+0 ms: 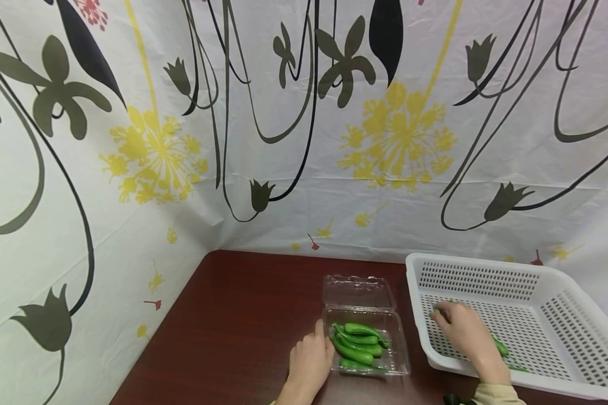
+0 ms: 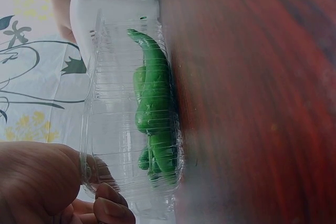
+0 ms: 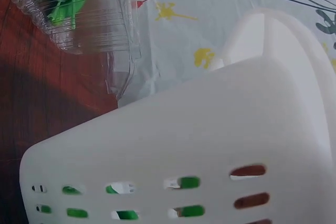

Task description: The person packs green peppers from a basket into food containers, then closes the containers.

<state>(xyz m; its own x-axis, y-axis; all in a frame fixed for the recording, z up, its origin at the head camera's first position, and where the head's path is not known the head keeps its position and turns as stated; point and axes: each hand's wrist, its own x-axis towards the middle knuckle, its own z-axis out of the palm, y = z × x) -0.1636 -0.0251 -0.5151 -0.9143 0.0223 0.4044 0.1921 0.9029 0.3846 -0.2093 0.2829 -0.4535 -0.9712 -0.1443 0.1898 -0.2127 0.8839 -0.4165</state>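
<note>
Steadying the clear container (image 1: pixel 398 349) with a left hand (image 1: pixel 311 359) that pinches its rim, while the right hand (image 1: pixel 467 333) reaches into the white basket (image 1: pixel 486 262).
At lower right, the right fingers bend downward beside something green; I can't tell whether they grasp it. Green peppers (image 1: pixel 353 354) lie inside the container, lower middle.

Between left hand (image 1: pixel 311 357) and right hand (image 1: pixel 463 329), container (image 1: pixel 397 343) set on surface (image 1: pixel 248 315), peppers (image 1: pixel 357 343) laid inside. Basket (image 1: pixel 552 337) placed around right hand, further peppers (image 1: pixel 500 346) held within. Cloth (image 1: pixel 284 236) hung beyond both hands.
</note>
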